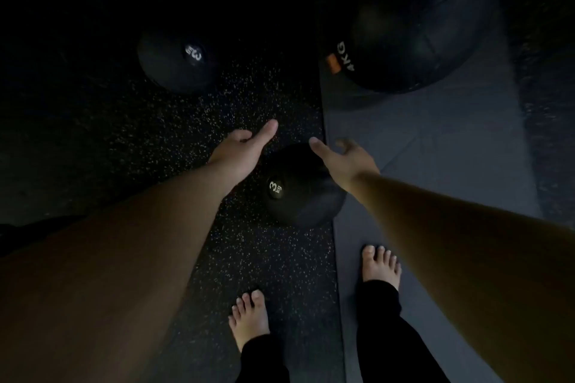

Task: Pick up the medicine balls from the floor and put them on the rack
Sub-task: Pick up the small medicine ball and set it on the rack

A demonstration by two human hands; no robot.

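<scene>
Two hands reach down for the small ball

Bare toes (249, 314) stand close under the 3 kg ball (298, 190) on the floor — left hand (239, 149) and right hand (345, 158) spread wide, holding nothing. A slip could hurt them. Farther off sit another small ball (177, 62) and the big 4 kg ball (410, 25).

Dim rm; black speckled rubber floor (249, 96), grey mat (435, 140) alongside.

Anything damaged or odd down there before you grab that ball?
Nothing looks damaged. Three balls lie loose on the floor: the near 3 kg ball straddling the mat edge, another small ball, and the 4KG ball. Lighting is dim.
</scene>
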